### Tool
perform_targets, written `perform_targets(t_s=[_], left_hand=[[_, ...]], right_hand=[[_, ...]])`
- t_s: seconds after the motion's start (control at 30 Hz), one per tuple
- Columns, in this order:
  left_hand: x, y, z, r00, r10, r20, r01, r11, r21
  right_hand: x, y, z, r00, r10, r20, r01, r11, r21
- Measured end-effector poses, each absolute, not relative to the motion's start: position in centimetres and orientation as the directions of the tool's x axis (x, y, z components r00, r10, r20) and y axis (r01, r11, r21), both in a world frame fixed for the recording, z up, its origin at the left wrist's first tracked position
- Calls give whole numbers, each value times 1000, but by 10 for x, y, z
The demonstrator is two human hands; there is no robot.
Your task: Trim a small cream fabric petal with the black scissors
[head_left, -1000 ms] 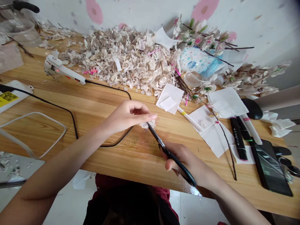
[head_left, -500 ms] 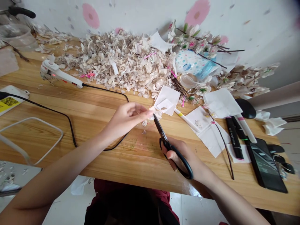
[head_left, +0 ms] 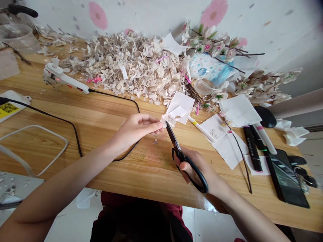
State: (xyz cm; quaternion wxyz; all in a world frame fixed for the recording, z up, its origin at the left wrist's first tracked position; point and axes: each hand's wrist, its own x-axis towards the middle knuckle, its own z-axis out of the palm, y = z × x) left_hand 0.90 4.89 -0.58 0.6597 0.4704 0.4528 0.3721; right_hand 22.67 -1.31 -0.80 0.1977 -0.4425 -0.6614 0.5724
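Note:
My left hand (head_left: 138, 129) pinches a crumpled scrap of white tissue paper (head_left: 168, 120) between thumb and fingertips, near the middle of the table. My right hand (head_left: 194, 168) grips black-handled scissors (head_left: 173, 139) through the finger loops. The blade tips point up and left, and they sit just below the scrap, close to my left fingertips. Tiny paper bits (head_left: 155, 142) lie on the wood beneath my hands.
Across the wooden table (head_left: 50, 114) stretch a large heap of paper petals (head_left: 131, 67), a hot glue gun (head_left: 63, 79) with a black cable, white paper squares (head_left: 178, 107), blossom branches (head_left: 212, 43), marker pens (head_left: 252, 149) and a phone (head_left: 285, 176).
My left hand has lifted the paper scrap up and to the right. The scissors now stand more steeply, with their tips near the scrap. A few small bits lie on the table.

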Motion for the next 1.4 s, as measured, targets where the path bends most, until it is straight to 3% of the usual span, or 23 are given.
perform_targets(t_s=[0.27,0.53,0.8,1.03,1.4], left_hand=[[8,52,-6,291,924,-249,-132,296,946],[7,52,-6,333,885,-325,-63,365,929],[12,46,-1,386,874,-296,-75,349,934],[21,40,-4,347,894,-283,-220,371,902],[22,40,0,416,848,-330,-123,412,903]], right_hand=[[227,-15,-8,-551,789,-272,397,-39,-917],[230,-19,3,-609,760,-226,448,96,-889],[229,-21,-2,-602,763,-234,426,60,-903],[228,-23,-5,-602,759,-247,390,10,-921],[228,-22,-5,-587,774,-238,385,8,-923]])
